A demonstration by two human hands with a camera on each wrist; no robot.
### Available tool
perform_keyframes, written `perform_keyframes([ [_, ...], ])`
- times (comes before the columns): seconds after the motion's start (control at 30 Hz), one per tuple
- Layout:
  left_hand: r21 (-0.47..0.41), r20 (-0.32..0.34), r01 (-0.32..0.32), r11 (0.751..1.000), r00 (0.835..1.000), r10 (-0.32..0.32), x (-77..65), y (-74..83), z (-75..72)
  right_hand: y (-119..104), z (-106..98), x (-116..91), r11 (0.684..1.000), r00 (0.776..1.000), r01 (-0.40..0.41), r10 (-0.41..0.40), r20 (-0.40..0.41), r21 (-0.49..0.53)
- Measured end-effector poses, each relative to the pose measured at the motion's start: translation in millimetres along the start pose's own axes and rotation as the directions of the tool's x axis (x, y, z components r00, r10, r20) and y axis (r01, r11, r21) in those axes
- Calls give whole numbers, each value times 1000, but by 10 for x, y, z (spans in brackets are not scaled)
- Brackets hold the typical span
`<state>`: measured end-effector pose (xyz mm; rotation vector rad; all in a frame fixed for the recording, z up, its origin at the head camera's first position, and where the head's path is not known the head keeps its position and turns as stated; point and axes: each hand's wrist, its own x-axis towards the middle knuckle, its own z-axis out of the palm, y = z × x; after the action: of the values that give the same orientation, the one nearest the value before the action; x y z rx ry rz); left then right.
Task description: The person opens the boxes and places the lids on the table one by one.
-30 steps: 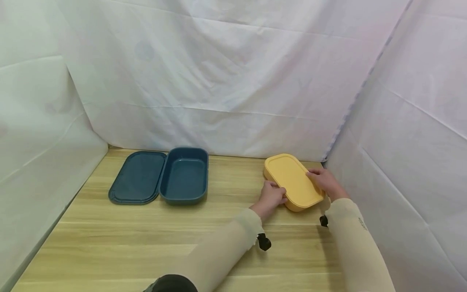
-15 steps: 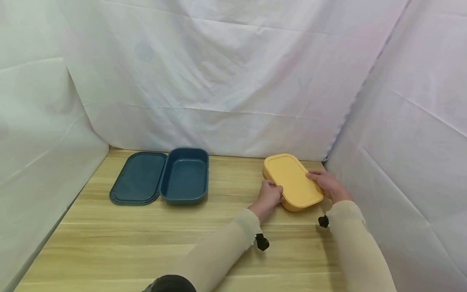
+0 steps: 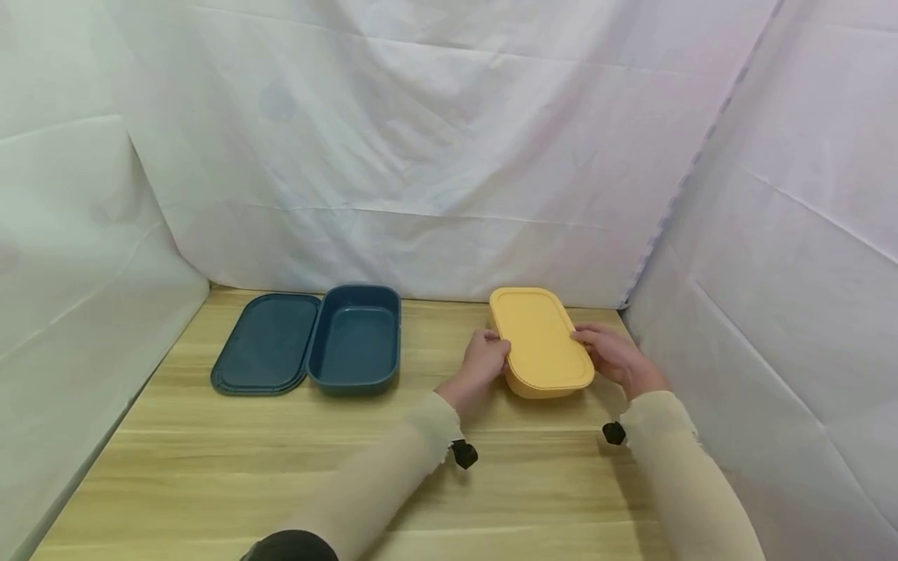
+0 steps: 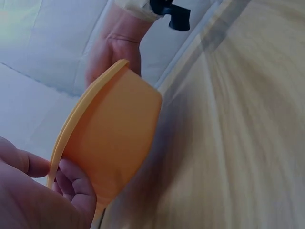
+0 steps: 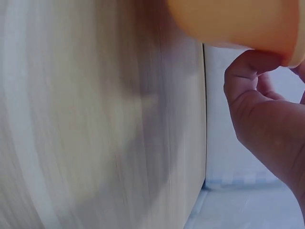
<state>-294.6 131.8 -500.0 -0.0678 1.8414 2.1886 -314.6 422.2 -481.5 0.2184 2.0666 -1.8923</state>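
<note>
A yellow lidded box (image 3: 540,339) is held between both hands just above the wooden table (image 3: 281,460), at the back right. My left hand (image 3: 484,360) grips its left long side, fingers curled under the rim. My right hand (image 3: 610,358) grips the opposite side. In the left wrist view the yellow box (image 4: 114,129) tilts above its shadow, with my left hand (image 4: 43,191) under its lid edge and my right hand (image 4: 112,50) behind it. The right wrist view shows the box's underside (image 5: 238,21) and my right hand (image 5: 264,114) curled at its edge.
An open dark blue box (image 3: 356,335) stands at the back middle-left, its blue lid (image 3: 266,341) lying flat against its left side. White cloth walls (image 3: 772,273) close in the back, left and right. Bare wood lies in front of the boxes.
Both hands have carried the yellow box to the left and slightly back, away from the right cloth wall, and turned it straighter. The blue box and lid have not moved.
</note>
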Motion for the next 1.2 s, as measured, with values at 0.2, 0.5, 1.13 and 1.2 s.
perform_keyframes([
  [0.2,95,68,17,995,997,-23,-89,143,-330,16,219,-15,1000,996,6,-8,89,21],
  [0.5,243,90,-15,970,996,-7,-203,223,-643,48,525,-48,999,995,17,-20,93,32],
  [1.13,474,83,-85,876,995,52,-365,332,-1113,108,1040,-48,996,996,82,-81,31,-39],
  [1.2,526,78,-98,845,995,67,-367,351,-1138,117,1075,-40,996,996,84,-83,28,-29],
])
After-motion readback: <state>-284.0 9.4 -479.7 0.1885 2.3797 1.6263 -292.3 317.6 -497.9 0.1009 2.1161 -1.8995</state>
